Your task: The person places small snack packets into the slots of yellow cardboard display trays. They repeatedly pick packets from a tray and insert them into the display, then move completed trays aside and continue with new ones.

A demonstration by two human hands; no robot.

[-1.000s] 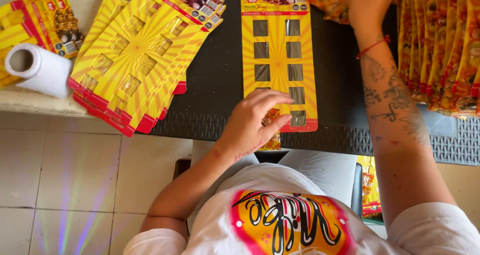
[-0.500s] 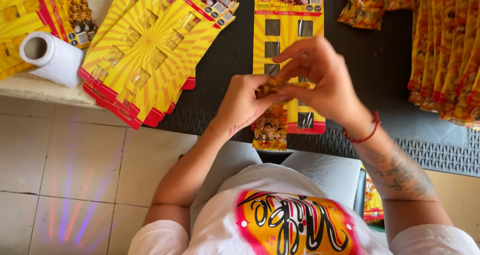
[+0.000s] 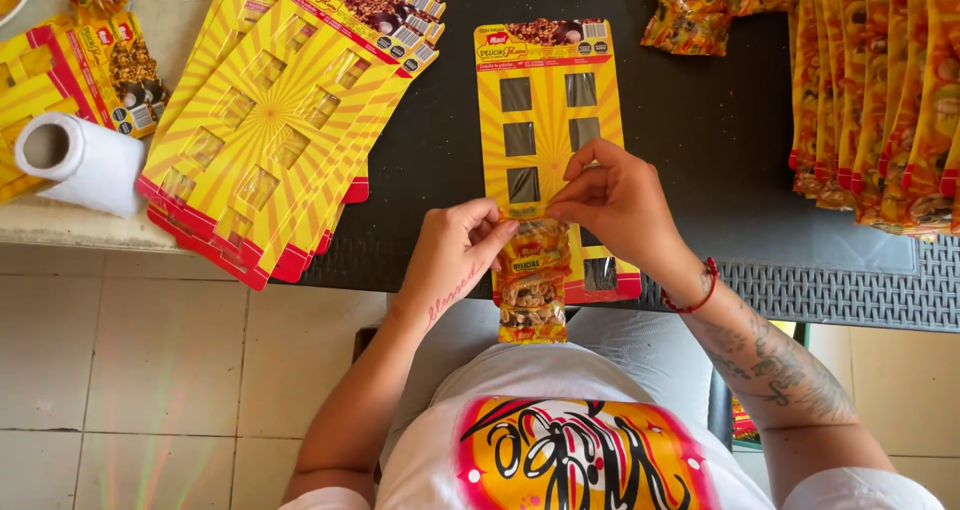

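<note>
A yellow display card point(image 3: 548, 110) with dark rectangular slots lies on the black table point(image 3: 700, 140) in front of me. My left hand point(image 3: 455, 255) and my right hand point(image 3: 615, 202) both pinch the top edge of a small snack packet point(image 3: 530, 285) at the card's lower left slot. The packet hangs down over the table's front edge. The card's upper slots show nothing in them.
A fanned stack of the same yellow cards point(image 3: 280, 120) lies to the left. A paper towel roll point(image 3: 80, 162) rests on the beige counter at far left. Rows of snack packets point(image 3: 880, 100) cover the table's right side, with loose packets point(image 3: 690, 10) at the top.
My right hand came down from the packets at the top right with a packet and met my left hand at the card's lower end. Both hands now grip the packet.
</note>
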